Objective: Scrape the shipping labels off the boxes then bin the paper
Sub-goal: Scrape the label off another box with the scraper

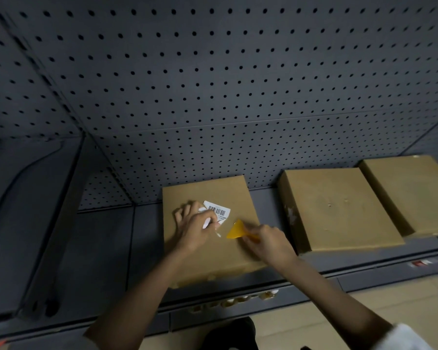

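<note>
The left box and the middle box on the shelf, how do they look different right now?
The left box still carries a partly peeled white barcode label; the middle box has a bare top with only faint marks. Both hands are on the left box, the left hand pulling label paper, the right hand holding a yellow scraper; nothing touches the middle box. Both are flat brown cardboard lying on the grey shelf.

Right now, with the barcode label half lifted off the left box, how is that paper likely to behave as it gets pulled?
The label looks thin and floppy: its loose edge curls under the left hand. It will probably tear rather than lift whole, since a white scrap already sits apart near the yellow scraper in the right hand. It is likely very light.
</note>
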`<act>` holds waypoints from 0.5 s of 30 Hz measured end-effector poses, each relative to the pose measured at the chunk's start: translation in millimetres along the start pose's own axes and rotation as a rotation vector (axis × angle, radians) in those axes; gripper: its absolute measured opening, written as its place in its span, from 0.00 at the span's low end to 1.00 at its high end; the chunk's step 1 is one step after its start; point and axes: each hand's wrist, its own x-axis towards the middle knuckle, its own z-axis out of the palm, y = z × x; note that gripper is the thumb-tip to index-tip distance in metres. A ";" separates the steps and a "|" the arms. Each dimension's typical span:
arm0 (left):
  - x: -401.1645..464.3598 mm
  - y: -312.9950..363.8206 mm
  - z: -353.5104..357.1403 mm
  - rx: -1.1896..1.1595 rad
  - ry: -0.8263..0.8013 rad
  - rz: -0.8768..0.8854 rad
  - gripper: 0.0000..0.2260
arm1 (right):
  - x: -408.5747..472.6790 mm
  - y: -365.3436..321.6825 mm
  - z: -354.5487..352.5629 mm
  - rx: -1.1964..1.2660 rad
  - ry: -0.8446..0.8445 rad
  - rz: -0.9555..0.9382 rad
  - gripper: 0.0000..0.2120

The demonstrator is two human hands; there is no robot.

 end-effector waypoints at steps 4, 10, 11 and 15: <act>12.8 5.2 -22.2 -0.484 -0.015 -0.271 0.05 | 0.1 0.2 -0.3 -0.010 -0.004 0.008 0.16; 20.7 1.5 -31.4 -0.515 -0.024 -0.202 0.05 | 0.7 -0.6 -2.9 -0.027 -0.005 -0.029 0.15; 19.2 -0.2 -27.1 -0.446 -0.038 -0.160 0.07 | 0.5 -0.7 -3.3 -0.029 -0.006 -0.039 0.15; 20.6 4.2 -19.8 -0.287 0.002 -0.029 0.09 | -0.7 -0.9 -4.2 -0.029 -0.006 -0.048 0.15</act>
